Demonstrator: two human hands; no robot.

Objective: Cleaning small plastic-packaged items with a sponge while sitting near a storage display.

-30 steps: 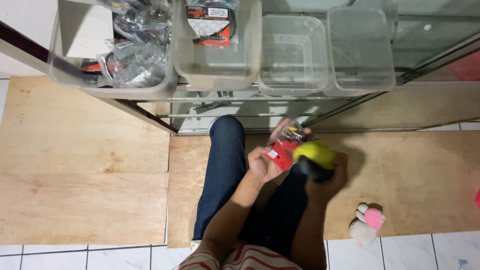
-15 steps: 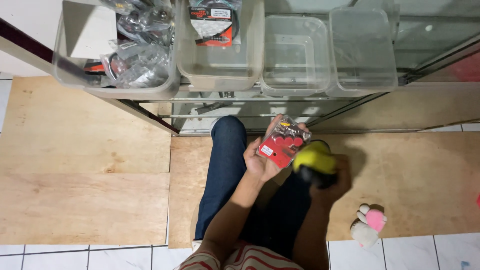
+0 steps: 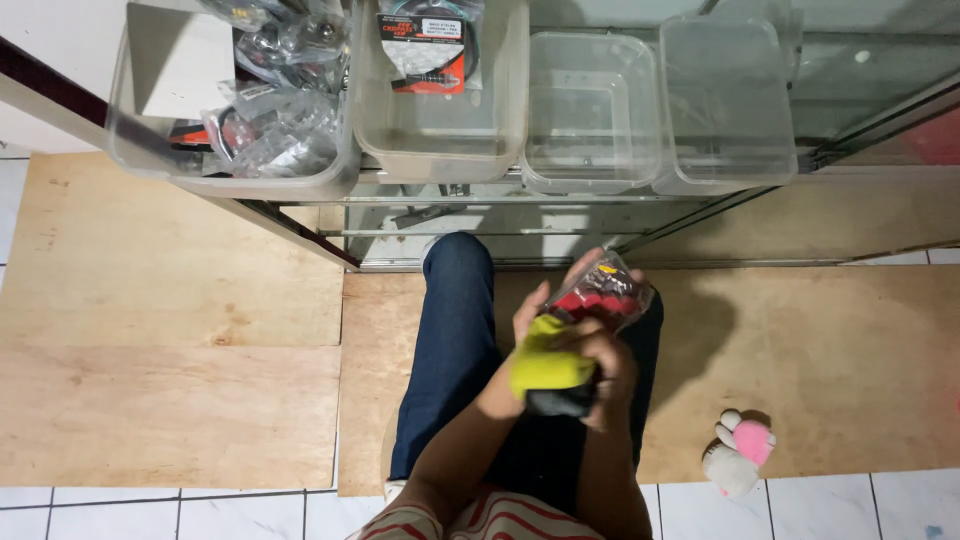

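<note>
In the head view, the left hand (image 3: 535,335) has its fingers clamped on a small clear packet with red contents (image 3: 603,296), held over the lap in dark blue jeans (image 3: 452,340). The right hand (image 3: 605,372) has its fingers wrapped around a yellow and black object (image 3: 550,375), just near of the packet and touching it. Farther away, four clear plastic bins (image 3: 590,110) stand in a row on a glass shelf, and a pink and white soft toy (image 3: 738,452) lies on the plywood floor (image 3: 170,330) at the near right.
</note>
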